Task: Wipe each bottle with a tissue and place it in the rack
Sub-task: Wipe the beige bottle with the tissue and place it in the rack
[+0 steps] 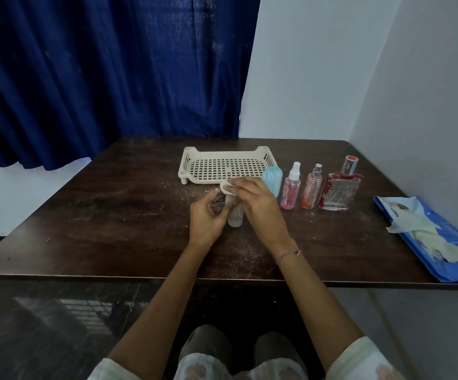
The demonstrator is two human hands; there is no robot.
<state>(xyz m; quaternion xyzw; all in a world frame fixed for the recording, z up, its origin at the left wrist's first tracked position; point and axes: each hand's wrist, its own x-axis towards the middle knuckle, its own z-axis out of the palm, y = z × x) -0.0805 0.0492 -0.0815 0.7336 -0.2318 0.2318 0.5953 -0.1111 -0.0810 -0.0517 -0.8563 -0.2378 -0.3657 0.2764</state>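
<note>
The worktop [107,215] was scuffed dark wood with a faint sheen; the rack [223,154] at twelve o'clock, matt cream plastic; the curtain [99,78], blue cloth.

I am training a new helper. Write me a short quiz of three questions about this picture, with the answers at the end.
1. True or false: the rack already holds a bottle.
2. The left hand holds the clear bottle. What does the right hand hold? A) a tissue B) a spray bottle C) nothing
3. Fill in: from the light blue bottle to the red perfume bottle, ___ bottles wait on the table.

Key: 1 false; 2 A; 3 four.
</note>
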